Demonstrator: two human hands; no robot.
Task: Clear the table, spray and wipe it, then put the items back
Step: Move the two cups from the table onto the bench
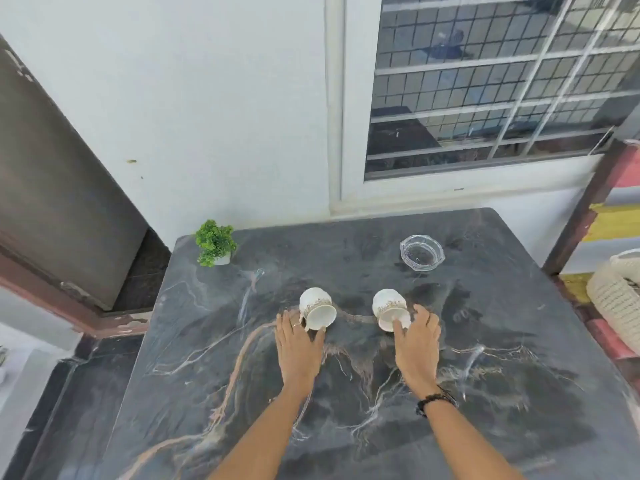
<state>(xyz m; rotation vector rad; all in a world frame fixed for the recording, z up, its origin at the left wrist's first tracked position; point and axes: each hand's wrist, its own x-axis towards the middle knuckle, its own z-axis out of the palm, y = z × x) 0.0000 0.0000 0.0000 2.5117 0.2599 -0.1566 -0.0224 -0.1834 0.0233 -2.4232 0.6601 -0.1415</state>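
Both our forearms reach over the dark marble table (346, 427). Our left hand (298, 348) grips one white cup (317, 308); our right hand (417, 344) grips a second cup (389, 308), both tipped toward us, likely being lifted away. Far side: one glass dish (422, 252) right, one small plant (214, 242) left.

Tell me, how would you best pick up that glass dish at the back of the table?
Probably by its rim, from straight above. The glass dish sits upright and apart from the cups and the plant, low and wide with a thick scalloped edge and no handle. Fingers could pinch opposite sides of that edge, or hook one over it.
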